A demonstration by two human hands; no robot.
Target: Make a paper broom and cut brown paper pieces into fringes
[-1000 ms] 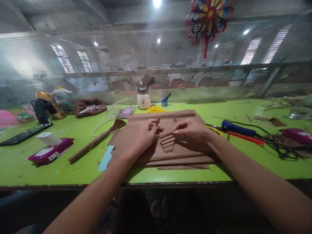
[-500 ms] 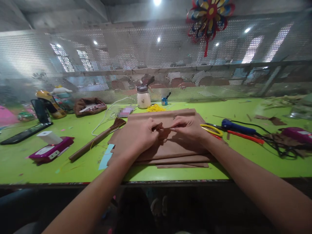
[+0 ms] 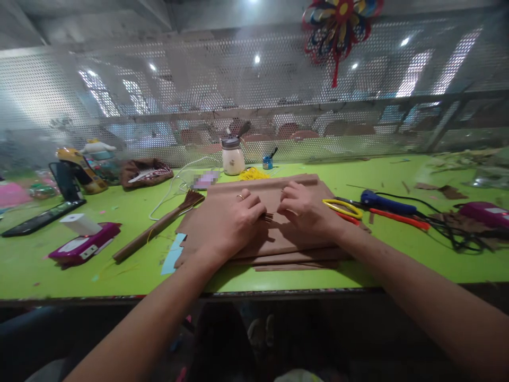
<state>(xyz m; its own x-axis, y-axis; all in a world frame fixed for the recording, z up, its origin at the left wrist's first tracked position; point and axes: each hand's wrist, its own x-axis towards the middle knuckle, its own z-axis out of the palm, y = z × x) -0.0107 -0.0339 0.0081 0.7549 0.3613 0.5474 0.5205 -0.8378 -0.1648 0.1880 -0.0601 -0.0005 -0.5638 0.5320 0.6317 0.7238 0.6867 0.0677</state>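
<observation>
Stacked brown paper sheets [image 3: 294, 241] lie on the green table beneath both hands. My left hand [image 3: 244, 215] is closed over a small bundle of thin brown strips [image 3: 269, 217], whose ends poke out toward the right. Just right of those ends is my right hand [image 3: 296, 204], its fingers curled and pressed together; whether anything is between them is hidden. Left of the stack lies a brown rolled stick with a fringed end [image 3: 159, 225].
Yellow-handled scissors [image 3: 342, 208] and a blue-handled tool with a black cord [image 3: 387, 204] lie at the right. A magenta power block [image 3: 85, 245] is at the left. Behind the stack stand a white jug [image 3: 233, 159] and a blue bottle [image 3: 268, 162].
My left hand has turned more palm-down over the strips. My right hand has drawn its fingertips back from a pinch near the strips and curled them. The view has shifted slightly.
</observation>
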